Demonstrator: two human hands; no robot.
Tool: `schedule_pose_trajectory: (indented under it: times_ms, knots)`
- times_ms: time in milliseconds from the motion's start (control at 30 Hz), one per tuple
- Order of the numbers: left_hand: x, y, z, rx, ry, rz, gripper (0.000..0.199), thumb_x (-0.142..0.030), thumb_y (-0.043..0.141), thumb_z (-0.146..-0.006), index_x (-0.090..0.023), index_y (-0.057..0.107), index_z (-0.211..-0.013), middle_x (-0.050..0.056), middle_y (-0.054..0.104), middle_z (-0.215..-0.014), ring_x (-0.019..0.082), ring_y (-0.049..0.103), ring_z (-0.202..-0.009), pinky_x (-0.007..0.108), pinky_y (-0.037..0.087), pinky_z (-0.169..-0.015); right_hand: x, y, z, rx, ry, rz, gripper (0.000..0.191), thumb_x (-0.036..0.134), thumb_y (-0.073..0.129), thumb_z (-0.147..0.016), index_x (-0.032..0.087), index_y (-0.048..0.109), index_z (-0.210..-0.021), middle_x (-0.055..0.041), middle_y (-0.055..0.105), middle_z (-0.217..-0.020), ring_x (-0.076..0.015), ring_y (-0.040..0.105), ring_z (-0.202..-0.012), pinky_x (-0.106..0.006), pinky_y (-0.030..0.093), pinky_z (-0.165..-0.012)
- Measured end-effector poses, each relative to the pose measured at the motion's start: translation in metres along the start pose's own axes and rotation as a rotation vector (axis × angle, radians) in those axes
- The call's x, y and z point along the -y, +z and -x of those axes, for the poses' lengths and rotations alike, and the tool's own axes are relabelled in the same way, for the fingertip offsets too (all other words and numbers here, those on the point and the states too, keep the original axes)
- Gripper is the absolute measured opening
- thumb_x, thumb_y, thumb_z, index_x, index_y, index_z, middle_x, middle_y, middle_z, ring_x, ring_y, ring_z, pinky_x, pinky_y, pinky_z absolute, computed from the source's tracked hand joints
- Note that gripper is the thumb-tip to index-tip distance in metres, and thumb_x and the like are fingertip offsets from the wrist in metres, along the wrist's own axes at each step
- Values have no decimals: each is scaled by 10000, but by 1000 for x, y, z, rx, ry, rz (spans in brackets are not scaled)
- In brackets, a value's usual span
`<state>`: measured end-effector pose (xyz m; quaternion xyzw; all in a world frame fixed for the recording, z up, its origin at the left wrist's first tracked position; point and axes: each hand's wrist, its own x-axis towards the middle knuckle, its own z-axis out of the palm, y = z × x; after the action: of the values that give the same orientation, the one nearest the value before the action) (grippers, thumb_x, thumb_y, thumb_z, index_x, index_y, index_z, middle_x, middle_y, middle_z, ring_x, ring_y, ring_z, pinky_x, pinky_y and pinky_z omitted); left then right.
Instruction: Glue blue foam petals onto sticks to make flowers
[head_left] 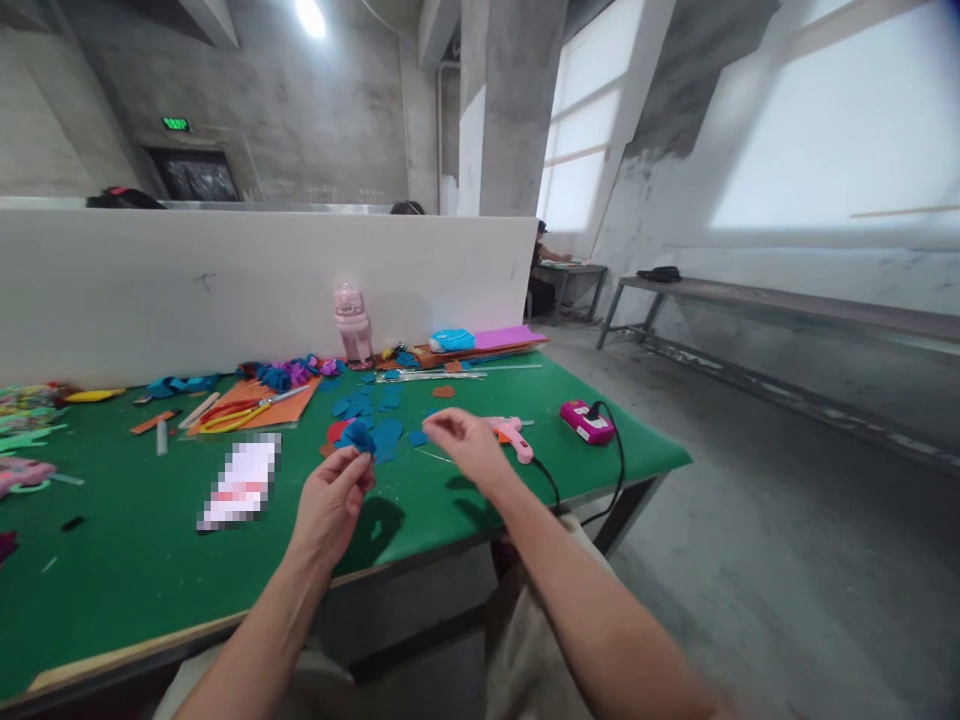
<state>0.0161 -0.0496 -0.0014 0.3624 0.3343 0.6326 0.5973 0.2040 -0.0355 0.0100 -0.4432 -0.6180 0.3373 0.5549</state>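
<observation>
Green tabletop [135, 590], pale pink bottle [353, 325] and many blue pieces.
Behind the bottle, the partition [225, 300] is white with few dark marks. Left of the bottle there are crumpled pieces [281, 374] in dark blue and purple; nearer, an orange sheet [292, 412] and scissors [259, 408] with red and yellow handles. In front of the bottle, the cut pieces [388, 437] are blue, the held folded piece [360, 434] is blue too, and one disc [340, 431] is red. Right of the bottle are a light blue packet [453, 341] and a violet sheet [506, 338]; nearer, the glue gun [517, 440] is pink and the plug box [585, 426] is magenta with a black cord [622, 455].
</observation>
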Motion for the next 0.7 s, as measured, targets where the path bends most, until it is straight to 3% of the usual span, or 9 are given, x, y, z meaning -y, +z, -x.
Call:
schedule_pose_trajectory:
  times_ms: [133, 167, 233, 367, 467, 700]
  knots:
    - [1, -1, -2, 5, -27, 9, 202, -161, 744, -583, -143, 593, -716, -7, 586, -651, 75, 512, -572, 175, 389, -507, -17, -85, -12, -320, 128, 514, 325, 415, 426, -803, 159, 599, -906, -56, 652, -872, -161, 584, -800, -249, 425, -684]
    - [2, -1, -2, 11, -43, 11, 203, -161, 743, -585, -141, 590, -716, -2, 590, -654, 75, 508, -567, 177, 389, -505, -22, -102, -12, -288, 237, 690, 345, 415, 384, -819, 159, 596, -912, -56, 651, -878, -158, 580, -797, -239, 413, -665]
    - [3, 0, -2, 26, -70, 18, 201, -162, 739, -590, -142, 586, -719, 0, 591, -654, 73, 503, -561, 179, 386, -502, -32, -123, -7, -225, 335, 771, 366, 437, 410, -801, 138, 618, -824, -68, 654, -783, -166, 574, -716, -237, 383, -592]
    - [6, 1, -1, 43, -94, 27, 206, -161, 740, -586, -146, 586, -721, -2, 594, -657, 75, 511, -567, 183, 388, -505, -47, -123, 3, -8, 446, 827, 367, 482, 526, -714, 154, 621, -580, -31, 618, -562, -139, 539, -546, -224, 315, -495]
    - [8, 2, -1, 40, -98, 27, 211, -169, 743, -581, -146, 587, -721, -1, 600, -661, 74, 512, -563, 180, 386, -499, -52, -112, 2, 86, 502, 851, 334, 431, 549, -707, 159, 611, -525, -26, 609, -517, -132, 535, -509, -224, 302, -485]
    - [7, -1, -1, 39, -114, 7, 223, -182, 740, -594, -148, 567, -731, 2, 600, -659, 70, 497, -551, 177, 384, -492, -50, -108, -7, 28, 569, 823, 151, 293, 618, -655, 145, 614, -682, -54, 624, -577, -176, 590, -604, -220, 345, -508]
